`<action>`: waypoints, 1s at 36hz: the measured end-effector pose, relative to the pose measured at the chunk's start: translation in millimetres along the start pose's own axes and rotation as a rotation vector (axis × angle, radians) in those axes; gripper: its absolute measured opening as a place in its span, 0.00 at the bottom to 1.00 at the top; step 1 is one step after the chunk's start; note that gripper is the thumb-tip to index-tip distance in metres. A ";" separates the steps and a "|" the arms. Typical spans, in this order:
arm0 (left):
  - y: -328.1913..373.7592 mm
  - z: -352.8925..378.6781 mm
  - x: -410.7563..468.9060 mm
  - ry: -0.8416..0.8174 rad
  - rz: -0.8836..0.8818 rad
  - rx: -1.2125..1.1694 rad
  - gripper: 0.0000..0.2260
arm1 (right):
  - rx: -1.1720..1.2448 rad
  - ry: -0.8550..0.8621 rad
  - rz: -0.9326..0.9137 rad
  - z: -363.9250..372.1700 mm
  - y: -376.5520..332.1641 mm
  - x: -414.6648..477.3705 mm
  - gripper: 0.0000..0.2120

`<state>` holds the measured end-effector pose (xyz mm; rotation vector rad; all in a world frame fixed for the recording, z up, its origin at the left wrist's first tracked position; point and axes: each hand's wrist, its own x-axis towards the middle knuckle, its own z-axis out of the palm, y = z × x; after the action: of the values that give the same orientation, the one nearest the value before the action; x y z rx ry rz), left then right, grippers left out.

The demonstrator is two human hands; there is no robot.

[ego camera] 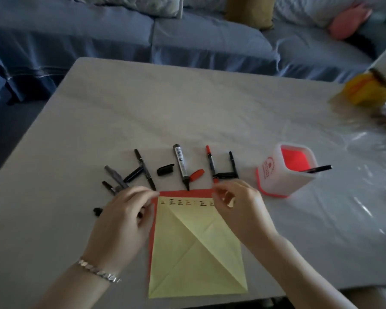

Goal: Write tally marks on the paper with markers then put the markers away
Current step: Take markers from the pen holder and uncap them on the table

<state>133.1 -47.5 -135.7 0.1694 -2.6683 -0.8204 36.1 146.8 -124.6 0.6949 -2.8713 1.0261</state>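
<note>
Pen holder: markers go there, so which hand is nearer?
Right. The right hand is just left of the pen holder, over the paper's top corner; the left hand, gripping a marker, is across the paper.

A big blue sofa (198,43) stands behind the table (156,103) with a white cover. A pink cushion (349,21) and a yellow cushion (250,12) lie on it.
</note>
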 end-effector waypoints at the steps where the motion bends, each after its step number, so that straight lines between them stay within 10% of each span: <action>1: 9.5 3.2 5.9 -0.051 0.009 -0.016 0.12 | -0.005 0.062 0.041 -13.3 8.9 0.1 0.06; 8: 47.6 33.8 31.6 -0.170 0.029 -0.089 0.10 | 0.033 0.522 0.362 -94.5 69.4 4.7 0.04; 15: 57.1 40.4 33.8 -0.244 0.050 -0.087 0.09 | 0.320 0.528 0.650 -100.3 114.3 23.3 0.21; 18: 52.5 39.4 32.2 -0.274 0.026 -0.081 0.09 | 0.228 0.560 0.588 -96.7 120.1 26.3 0.05; 28: 48.5 44.6 31.9 -0.320 0.008 -0.054 0.10 | 0.188 0.698 0.105 -98.0 77.9 4.8 0.03; 36: 57.7 42.0 31.1 -0.214 0.122 -0.110 0.23 | 0.304 0.466 -0.288 -70.2 4.2 -5.4 0.02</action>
<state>88.4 15.6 -126.8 -0.1134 -2.7864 -0.9916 29.9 194.4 -72.8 0.7353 -2.1759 1.3734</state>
